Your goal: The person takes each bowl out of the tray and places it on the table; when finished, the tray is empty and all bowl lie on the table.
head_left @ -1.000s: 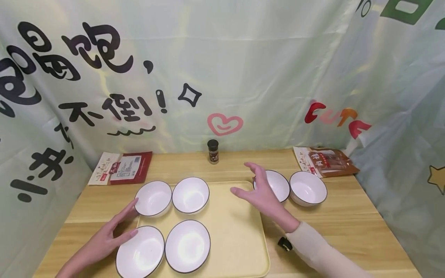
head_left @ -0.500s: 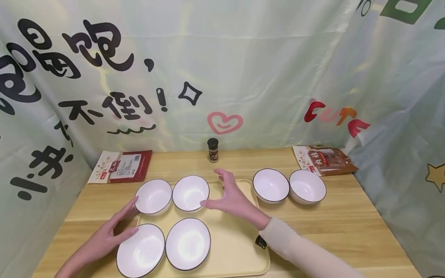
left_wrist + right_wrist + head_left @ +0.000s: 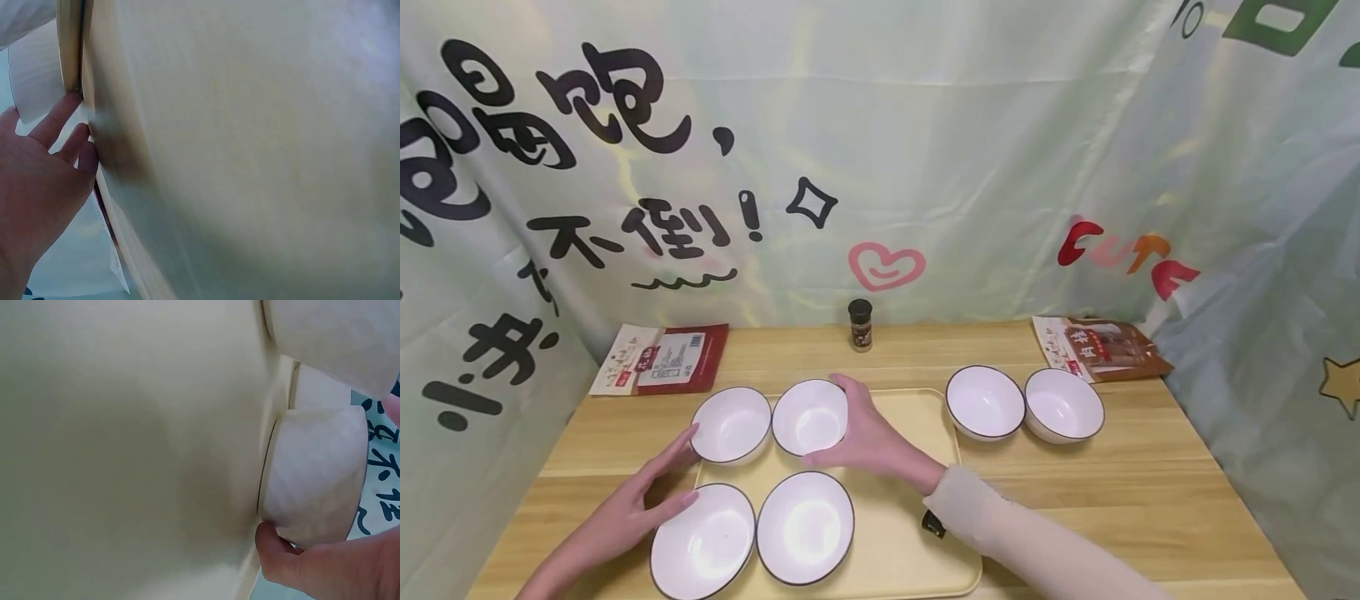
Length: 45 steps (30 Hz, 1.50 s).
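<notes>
Two white bowls with dark rims, a back-left bowl [image 3: 730, 423] and a back-right bowl [image 3: 808, 417], stand side by side on a pale yellow tray [image 3: 910, 517]. In front of them are a front-left bowl [image 3: 700, 542] and a front-right bowl [image 3: 805, 529]. My right hand [image 3: 872, 437] holds the back-right bowl by its right side, thumb in front and fingers behind. In the right wrist view, a fingertip touches this bowl [image 3: 315, 475] near its base. My left hand [image 3: 625, 508] reaches over the tray's left side, fingertips at the back-left bowl, thumb at the front-left bowl's rim.
Two more white bowls, one [image 3: 985, 402] beside the other [image 3: 1063, 404], stand right of the tray on the wooden table [image 3: 1120, 492]. Spice packets lie at the back left [image 3: 662, 360] and back right [image 3: 1101, 348]. A black-capped jar [image 3: 861, 327] stands at the back.
My right hand has moved left from the bowls right of the tray to the back-right bowl on the tray and taken hold of it. My left hand stays in place.
</notes>
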### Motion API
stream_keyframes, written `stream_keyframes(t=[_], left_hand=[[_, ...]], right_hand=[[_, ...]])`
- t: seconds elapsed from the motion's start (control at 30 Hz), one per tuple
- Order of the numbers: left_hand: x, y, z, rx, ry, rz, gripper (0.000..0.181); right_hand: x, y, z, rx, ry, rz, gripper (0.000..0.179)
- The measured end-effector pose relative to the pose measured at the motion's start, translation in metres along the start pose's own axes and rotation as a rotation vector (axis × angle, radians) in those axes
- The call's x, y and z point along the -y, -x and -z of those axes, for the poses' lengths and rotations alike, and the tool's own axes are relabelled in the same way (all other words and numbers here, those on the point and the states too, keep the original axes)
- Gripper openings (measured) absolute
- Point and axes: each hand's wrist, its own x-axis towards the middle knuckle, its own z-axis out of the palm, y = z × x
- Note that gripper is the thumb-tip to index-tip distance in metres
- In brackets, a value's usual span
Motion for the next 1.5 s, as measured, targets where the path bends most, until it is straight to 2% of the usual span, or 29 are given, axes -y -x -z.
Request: stream_keyframes(t=[0.67,1.0,1.27,1.5], left_hand=[[0.0,0.0,0.0,-0.005,0.011,-0.004,0.085],[-0.003,0.001,0.0,-0.009,0.014,-0.005,0.085],[-0.003,0.0,0.0,-0.005,0.005,0.016,0.085],[0.0,0.001,-0.002,-0.005,0.003,0.009,0.085]], right_hand=[[-0.005,-0.013,-0.006,0.027,0.017,-0.036,0.133],[-0.007,-0.014,-0.006,-0.01,0.058,-0.031,0.131],[-0.008,-0.006,0.0,-0.075,0.083,0.002,0.129],[0.0,0.003,0.011,-0.063,0.143,0.064,0.126]])
